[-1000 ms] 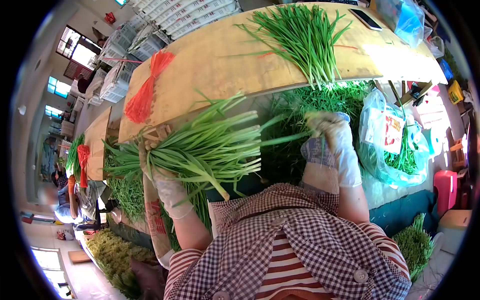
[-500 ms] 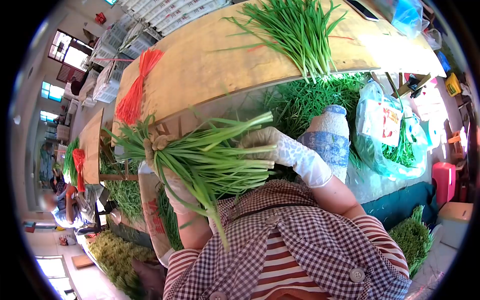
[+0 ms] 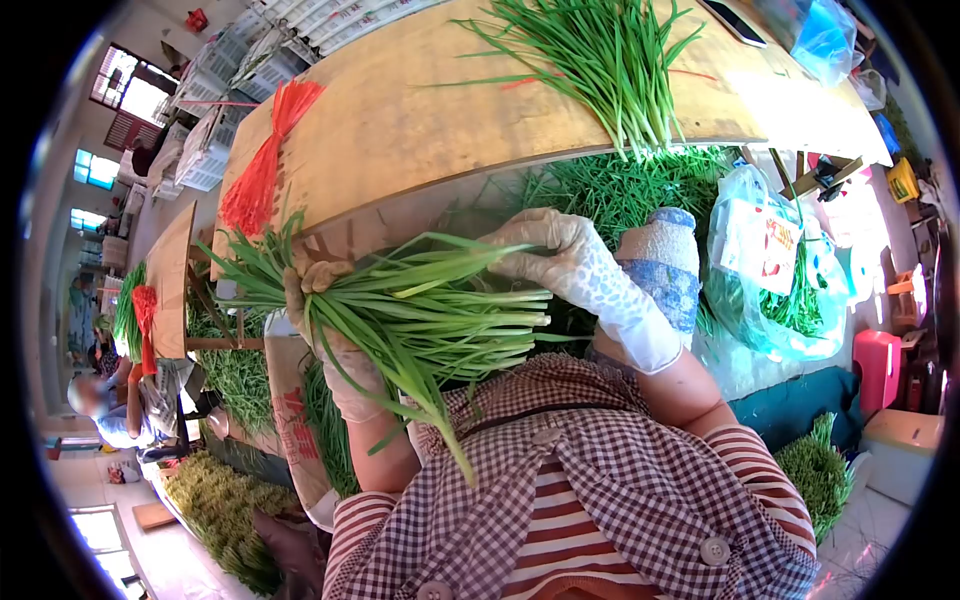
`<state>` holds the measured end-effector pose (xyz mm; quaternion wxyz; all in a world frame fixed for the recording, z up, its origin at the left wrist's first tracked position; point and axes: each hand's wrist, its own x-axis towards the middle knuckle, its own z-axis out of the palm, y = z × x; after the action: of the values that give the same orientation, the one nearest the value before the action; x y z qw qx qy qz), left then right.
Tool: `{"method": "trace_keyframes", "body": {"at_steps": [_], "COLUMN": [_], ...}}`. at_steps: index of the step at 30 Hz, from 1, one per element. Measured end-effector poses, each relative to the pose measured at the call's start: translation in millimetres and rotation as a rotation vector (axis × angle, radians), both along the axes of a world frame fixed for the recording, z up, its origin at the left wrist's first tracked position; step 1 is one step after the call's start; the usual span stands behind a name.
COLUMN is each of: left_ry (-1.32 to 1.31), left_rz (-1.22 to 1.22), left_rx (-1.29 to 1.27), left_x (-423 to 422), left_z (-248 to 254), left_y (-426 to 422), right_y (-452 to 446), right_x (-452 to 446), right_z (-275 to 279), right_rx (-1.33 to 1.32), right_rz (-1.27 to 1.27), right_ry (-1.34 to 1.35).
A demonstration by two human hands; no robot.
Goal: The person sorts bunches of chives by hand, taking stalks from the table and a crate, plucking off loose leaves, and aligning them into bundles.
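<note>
My left hand (image 3: 325,300), in a stained glove, is wrapped around the leafy part of a bunch of garlic chives (image 3: 450,315). The pale stalk ends point right, and a few stalks droop toward my checked apron. At the upper right of the bunch, my gloved right hand (image 3: 560,255) has its fingers pinched at the end of a chive stalk; its fingertips partly hide the stalk. On the wooden table (image 3: 400,110) ahead lies another pile of chives (image 3: 610,70), with a red tie strip (image 3: 520,82) beneath. A bundle of red ties (image 3: 268,165) rests at the table's left end.
Loose chives (image 3: 650,190) are heaped under the table. To the right hangs a plastic bag (image 3: 770,265) with greens in it. A phone (image 3: 735,22) lies at the table's far edge. Another person (image 3: 115,405) sits at the far left, near a second table (image 3: 170,290).
My right hand has shifted slightly right and up, its fingers now pinched together at the top of the bunch. My left hand keeps its hold on the chives.
</note>
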<state>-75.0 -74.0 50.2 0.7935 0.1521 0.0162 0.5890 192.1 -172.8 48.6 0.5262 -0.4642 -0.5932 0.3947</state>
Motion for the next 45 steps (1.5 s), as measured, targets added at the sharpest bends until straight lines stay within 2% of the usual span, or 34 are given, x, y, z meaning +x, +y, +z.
{"method": "trace_keyframes", "body": {"at_steps": [2,5,6,10,12,14,17,21,23,24,27,28,29,31,34,38,42,45], "left_ry": [-0.036,-0.010,0.002,-0.034,-0.137,-0.115,-0.069,-0.096,-0.135,-0.161,-0.228,-0.211,-0.193,-0.166,-0.152,-0.087,0.013,-0.073], "left_rz": [0.020,0.013,-0.015,-0.079,-0.122,-0.124,-0.144,-0.195,-0.195,-0.204,-0.256,-0.236,-0.215,-0.247,-0.290,-0.276,-0.255,-0.192], "left_rx": [-0.011,0.022,0.053,0.148,0.176,0.222,0.295,0.376,0.401,0.411,0.531,0.535,0.539,0.587,0.639,0.631,0.550,0.497], "left_x": [-1,-8,-9,-11,-8,-13,-19,-38,-56,-60,-54,-50,-48,-47,-42,-45,-41,-43], "left_z": [2,-3,-3,-5,0,1,2,6,4,4,-4,-5,-5,-5,-4,-5,-1,1], "left_y": [-5,-3,1,5,4,6,8,15,23,25,31,29,27,29,30,29,20,18], "right_y": [1,-5,-6,-17,-24,-31,-44,-59,-64,-63,-49,-44,-35,-25,-16,-16,-20,-22], "right_x": [-10,-9,-11,-13,-13,-12,-4,33,55,55,54,41,34,8,-16,-30,-29,-13], "right_z": [-5,4,2,12,3,-2,3,-12,-21,-18,-33,-19,-44,-32,-24,-16,-9,-30], "right_rx": [0.054,-0.278,-0.222,-0.342,-0.136,0.030,-0.107,-0.002,-0.216,-0.283,-0.302,-0.541,-0.460,-0.635,-0.701,-0.678,-0.608,-0.537], "right_rz": [0.058,0.161,0.183,0.196,0.193,0.189,0.199,0.312,0.176,-0.063,-0.151,-0.122,0.043,0.166,0.232,0.232,0.229,0.004], "right_ry": [0.264,0.333,0.353,-0.011,-0.079,-0.195,-0.280,-0.074,0.015,-0.034,-0.012,0.069,0.192,0.290,0.270,0.521,0.185,0.200]}}
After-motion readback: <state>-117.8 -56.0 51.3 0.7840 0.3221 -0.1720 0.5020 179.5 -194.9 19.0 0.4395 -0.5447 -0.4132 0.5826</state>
